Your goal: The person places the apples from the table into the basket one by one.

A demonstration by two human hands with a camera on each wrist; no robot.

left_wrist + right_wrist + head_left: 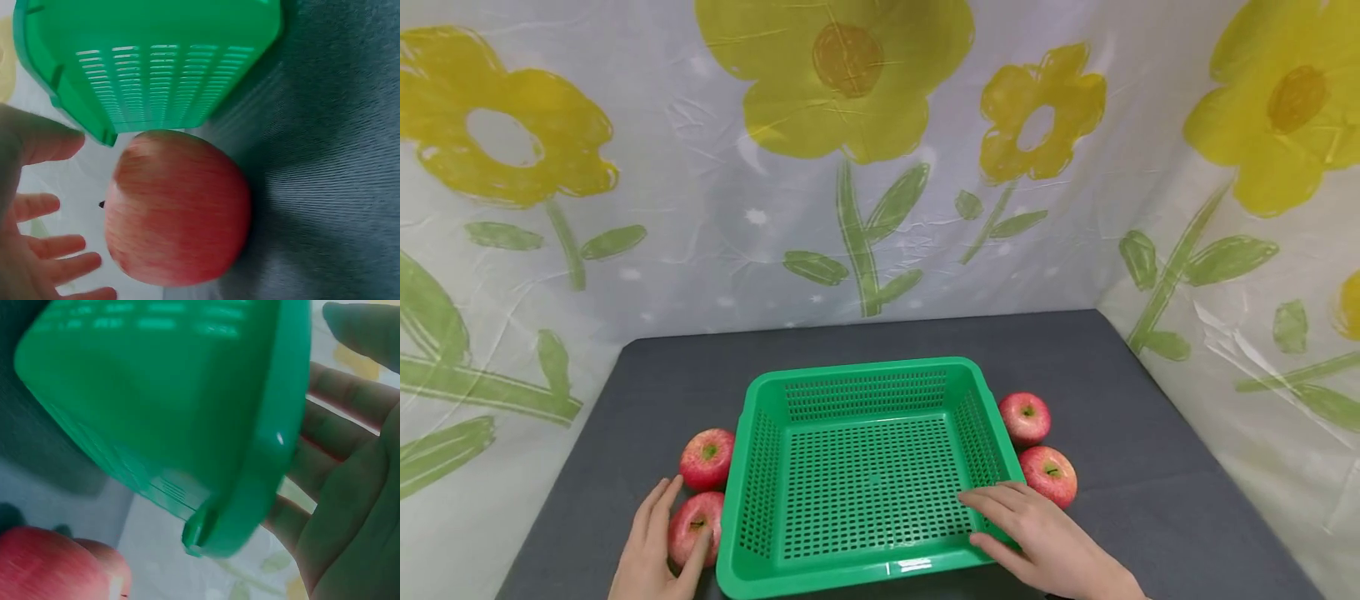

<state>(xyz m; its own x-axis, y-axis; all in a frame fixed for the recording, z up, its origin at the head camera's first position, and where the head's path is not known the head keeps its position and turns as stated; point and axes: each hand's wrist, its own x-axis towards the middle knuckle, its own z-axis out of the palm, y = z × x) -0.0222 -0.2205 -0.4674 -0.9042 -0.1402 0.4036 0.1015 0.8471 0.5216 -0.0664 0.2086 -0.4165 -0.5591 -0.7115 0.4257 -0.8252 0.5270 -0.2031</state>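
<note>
A green plastic basket [872,475] with slotted walls stands on the dark table, and nothing lies in it. To its left are two red apples: a nearer apple [688,533] and a farther apple [706,458]. My left hand [651,546] is over the nearer one, thumb and fingers spread on either side; in the left wrist view that apple [178,209] shows a gap from the fingers. My right hand [1045,533] hovers at the basket's near right corner with fingers extended over the rim; contact is hard to tell. The right wrist view shows the palm [356,519] beside the rim.
Right of the basket sit two more apples, a farther apple [1025,418] and a nearer apple [1048,477], close against its wall. Dark cloth covers the table [1150,467]. A white curtain [700,250] printed with yellow flowers hangs behind and along both sides.
</note>
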